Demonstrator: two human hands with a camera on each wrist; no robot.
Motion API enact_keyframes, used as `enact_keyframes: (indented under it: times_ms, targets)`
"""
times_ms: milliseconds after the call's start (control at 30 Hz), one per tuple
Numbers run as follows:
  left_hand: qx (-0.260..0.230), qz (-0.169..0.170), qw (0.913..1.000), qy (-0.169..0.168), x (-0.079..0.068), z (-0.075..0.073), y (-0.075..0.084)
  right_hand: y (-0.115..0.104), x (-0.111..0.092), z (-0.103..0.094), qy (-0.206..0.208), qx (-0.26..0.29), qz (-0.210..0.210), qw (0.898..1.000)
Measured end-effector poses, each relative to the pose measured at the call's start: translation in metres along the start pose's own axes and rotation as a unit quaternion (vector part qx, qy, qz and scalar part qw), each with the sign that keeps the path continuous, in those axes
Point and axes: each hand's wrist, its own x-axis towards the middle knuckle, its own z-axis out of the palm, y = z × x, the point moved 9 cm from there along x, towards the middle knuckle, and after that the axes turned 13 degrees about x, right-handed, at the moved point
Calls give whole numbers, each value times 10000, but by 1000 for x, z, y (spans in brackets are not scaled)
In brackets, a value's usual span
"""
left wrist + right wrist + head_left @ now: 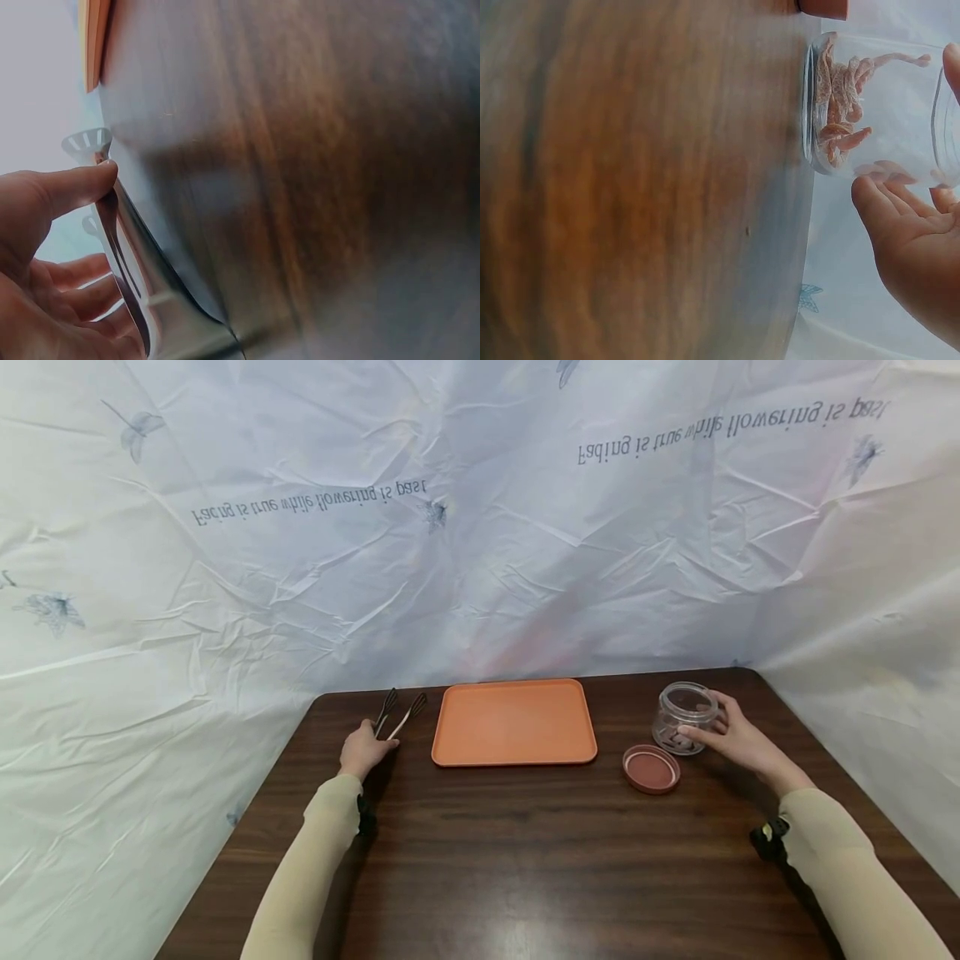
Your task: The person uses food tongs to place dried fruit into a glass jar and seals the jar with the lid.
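Note:
At the left of the table my left hand [365,749] holds a pair of metal tongs [407,719] with slotted heads, which point away towards the back edge. In the left wrist view the thumb presses one arm of the tongs [135,277], and the fingers curl behind. On the right, my right hand [738,739] grips an uncapped clear jar [684,727] from its right side, fingers and thumb around it. The jar stands upright on the table. Wrinkled, reddish-brown strips [841,90] lie at its bottom. A reddish-brown round lid [652,770] rests just in front of the jar, its inside facing up.
An orange rectangular tray [514,723] lies at the back middle of the dark wooden table [510,852], between both hands. White printed sheeting [465,527] hangs behind the table and along both sides.

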Motion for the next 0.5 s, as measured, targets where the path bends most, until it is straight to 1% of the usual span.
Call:
enact_keyframes:
  times_ms: [233,333,400,500]
  targets:
    - [-229,54,9996,-145,0,5,1,-1,-1,1,2,-37,-12,10000]
    - [-240,44,9995,-215,-1,6,2,-2,-1,1,-5,-24,-38,10000]
    - [-234,42,9995,-219,-2,4,5,-2,-1,1,-11,0,-66,10000]
    - [-157,96,9998,-111,-2,0,11,-3,0,1,-16,-15,-92,10000]
